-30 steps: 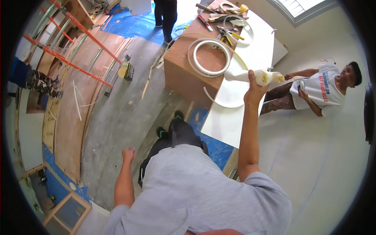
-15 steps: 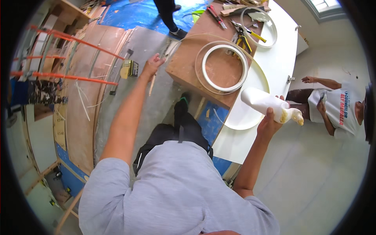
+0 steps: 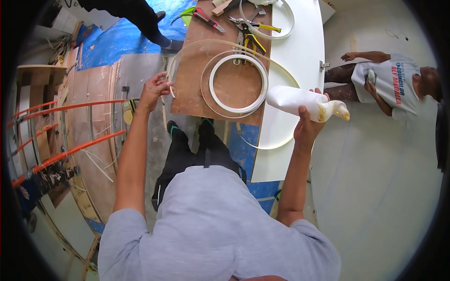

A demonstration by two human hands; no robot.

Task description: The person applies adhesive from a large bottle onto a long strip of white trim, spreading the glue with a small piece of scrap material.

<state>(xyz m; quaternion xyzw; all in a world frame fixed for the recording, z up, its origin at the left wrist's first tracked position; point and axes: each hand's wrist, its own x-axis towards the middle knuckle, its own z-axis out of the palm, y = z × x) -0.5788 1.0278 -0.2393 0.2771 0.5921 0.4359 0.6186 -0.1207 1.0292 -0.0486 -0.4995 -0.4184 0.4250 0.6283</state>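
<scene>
Since the earlier frame the left hand has reached the pale strip, fingers narrowed at 1 end, pinch unclear, while the right hand, fingers partly hidden, grips the white bottle above the white panel, nozzle outward, probably sparing the strip drips

We see a light grey T-shirt, softly creased, with short sleeves. Below it we make out black trousers and dark footwear with bright green trim.
</scene>
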